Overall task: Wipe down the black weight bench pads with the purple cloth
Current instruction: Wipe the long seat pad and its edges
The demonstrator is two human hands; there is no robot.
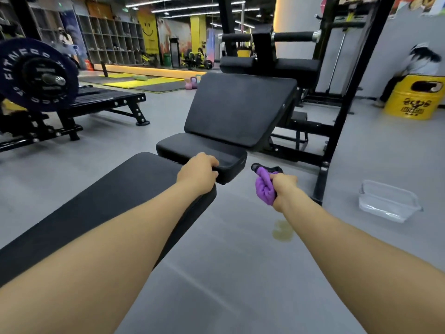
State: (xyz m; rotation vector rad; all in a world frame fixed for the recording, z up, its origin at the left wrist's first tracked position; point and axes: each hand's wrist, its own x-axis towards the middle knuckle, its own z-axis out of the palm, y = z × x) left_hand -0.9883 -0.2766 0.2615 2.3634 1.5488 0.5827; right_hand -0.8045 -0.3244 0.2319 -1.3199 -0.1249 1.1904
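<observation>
Grey gym flooring [240, 249] surrounds three black pads in a row: a flat long pad [108, 201] nearest, a small seat pad [192, 148] beyond it, then an inclined back pad [240, 107]. Left hand [198, 172] has its fingers curled over the seat pad's near edge. Right hand [283, 189] grips the bunched purple cloth [265, 189], held off the pads, just right of the seat pad. The seat pad lies to the cloth's left; the row's long axis runs away from the person, up and right in frame. Legible text: "FITNESS" on the weight plate [33, 75]; lettering on the yellow drum [414, 97] is unreadable.
</observation>
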